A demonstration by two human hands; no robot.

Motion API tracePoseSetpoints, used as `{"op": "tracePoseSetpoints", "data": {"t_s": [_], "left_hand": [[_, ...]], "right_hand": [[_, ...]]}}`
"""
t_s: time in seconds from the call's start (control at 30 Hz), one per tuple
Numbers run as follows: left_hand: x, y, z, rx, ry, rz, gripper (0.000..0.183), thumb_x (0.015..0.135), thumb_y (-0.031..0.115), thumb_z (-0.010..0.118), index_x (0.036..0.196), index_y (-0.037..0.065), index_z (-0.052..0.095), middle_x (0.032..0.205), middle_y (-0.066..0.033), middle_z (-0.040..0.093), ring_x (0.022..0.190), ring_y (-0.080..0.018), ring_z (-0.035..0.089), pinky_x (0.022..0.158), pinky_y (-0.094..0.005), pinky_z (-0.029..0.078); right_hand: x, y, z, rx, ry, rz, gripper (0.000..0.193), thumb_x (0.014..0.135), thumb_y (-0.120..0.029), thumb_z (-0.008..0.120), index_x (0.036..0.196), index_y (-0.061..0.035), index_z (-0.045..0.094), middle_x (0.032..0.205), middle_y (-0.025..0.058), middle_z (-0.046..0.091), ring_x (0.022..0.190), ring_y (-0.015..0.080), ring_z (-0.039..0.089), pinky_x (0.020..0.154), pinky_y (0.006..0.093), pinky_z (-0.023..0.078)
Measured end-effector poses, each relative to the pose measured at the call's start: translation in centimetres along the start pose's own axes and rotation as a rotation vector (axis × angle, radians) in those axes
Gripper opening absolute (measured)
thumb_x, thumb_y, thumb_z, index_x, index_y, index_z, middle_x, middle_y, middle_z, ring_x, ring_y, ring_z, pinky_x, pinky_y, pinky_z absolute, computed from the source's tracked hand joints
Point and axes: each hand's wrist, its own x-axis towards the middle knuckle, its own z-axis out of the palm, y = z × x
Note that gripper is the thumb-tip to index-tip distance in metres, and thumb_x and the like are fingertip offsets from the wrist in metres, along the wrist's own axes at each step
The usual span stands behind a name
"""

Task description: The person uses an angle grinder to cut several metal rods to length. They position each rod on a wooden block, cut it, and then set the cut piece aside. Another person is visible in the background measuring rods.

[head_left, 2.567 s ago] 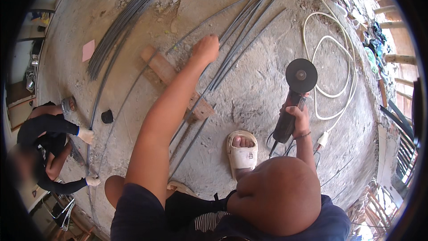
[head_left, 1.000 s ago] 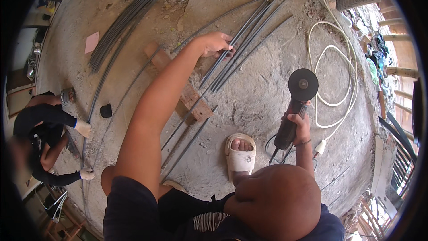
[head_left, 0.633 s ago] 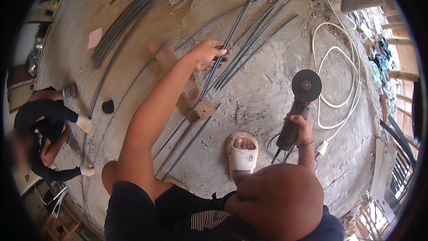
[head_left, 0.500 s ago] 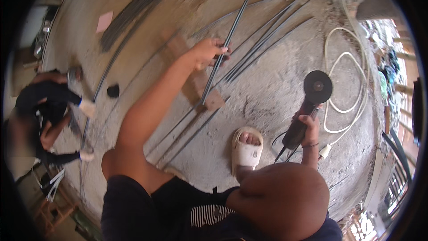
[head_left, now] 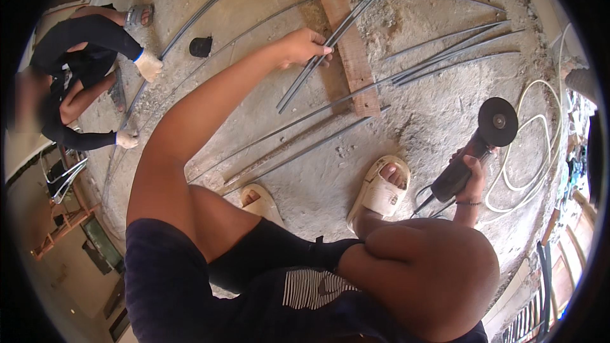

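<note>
My left hand (head_left: 306, 48), arm stretched out ahead, is closed around a few thin steel rods (head_left: 295, 93). The rods slant from lower left to upper right, and their far part passes over a wooden plank (head_left: 356, 73) on the ground. In my right hand (head_left: 473, 181), fingers wrapped round its body, is a dark angle grinder (head_left: 454, 174). The grinder's black disc (head_left: 497, 122) faces up at the upper end, off the ground. Whether the disc spins I cannot tell. Below my left hand, long rods (head_left: 279, 130) lie on the ground, one crossing the plank.
More loose rods (head_left: 445, 57) lie right of the plank. A pale cable (head_left: 545, 89) coils at the right. My sandalled feet (head_left: 381, 190) stand near the grinder. At left, another person in white gloves (head_left: 148, 65) crouches beside long rods; a small black object (head_left: 201, 46) lies near.
My view has swung left, so the scene sits farther right. My left hand has drawn the rods leftward relative to the plank. The grinder is still in my right hand.
</note>
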Motion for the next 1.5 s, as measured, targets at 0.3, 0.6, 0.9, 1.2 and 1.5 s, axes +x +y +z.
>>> {"op": "tracePoseSetpoints", "data": {"t_s": [0.3, 0.6, 0.9, 1.2, 1.5], "left_hand": [[0.8, -2.0, 0.6, -0.100, 0.044, 0.016, 0.037, 0.110, 0.025, 0.059, 0.136, -0.001, 0.061, 0.115, -0.0089, 0.073, 0.097, -0.0186, 0.072, 0.082, -0.0349, 0.059], [1.2, -3.4, 0.9, -0.008, 0.104, 0.100, 0.036, 0.110, 0.023, 0.058, 0.135, -0.002, 0.062, 0.107, -0.0081, 0.075, 0.087, -0.0143, 0.070, 0.069, -0.0330, 0.055], [1.1, -3.6, 1.2, -0.123, 0.052, 0.027, 0.033, 0.110, 0.024, 0.057, 0.138, 0.005, 0.061, 0.111, -0.0042, 0.075, 0.090, -0.0109, 0.069, 0.067, -0.0291, 0.051], [1.2, -3.6, 1.2, -0.046, 0.040, 0.049, 0.030, 0.111, 0.023, 0.056, 0.133, 0.006, 0.065, 0.108, -0.0034, 0.071, 0.096, -0.0150, 0.068, 0.081, -0.0346, 0.055], [1.4, -3.7, 1.2, 0.104, 0.116, 0.171, 0.025, 0.110, 0.019, 0.056, 0.125, 0.002, 0.067, 0.103, -0.0059, 0.070, 0.085, -0.0136, 0.067, 0.075, -0.0320, 0.056]], "right_hand": [[-0.8, -0.4, 3.0, -0.028, -0.020, -0.085, 0.039, 0.081, -0.016, 0.070, 0.114, 0.0019, 0.060, 0.093, 0.0141, 0.067, 0.080, 0.0271, 0.069, 0.075, 0.0385, 0.060], [-1.0, -0.1, 2.6, -0.019, -0.013, -0.029, 0.041, 0.080, -0.012, 0.069, 0.118, 0.0005, 0.059, 0.094, 0.0133, 0.066, 0.084, 0.0274, 0.069, 0.077, 0.0404, 0.060], [-0.7, -0.1, 2.5, -0.024, -0.027, -0.068, 0.039, 0.080, -0.015, 0.070, 0.114, 0.0002, 0.060, 0.093, 0.0134, 0.066, 0.082, 0.0267, 0.069, 0.076, 0.0391, 0.060], [-0.2, 0.3, 2.9, -0.043, -0.078, -0.071, 0.038, 0.078, -0.015, 0.070, 0.112, -0.0004, 0.060, 0.091, 0.0121, 0.066, 0.080, 0.0254, 0.068, 0.074, 0.0379, 0.059], [-0.1, 0.9, 3.6, -0.038, -0.085, -0.057, 0.037, 0.076, -0.014, 0.071, 0.108, 0.0004, 0.061, 0.090, 0.0108, 0.066, 0.079, 0.0244, 0.068, 0.075, 0.0381, 0.058]]}}
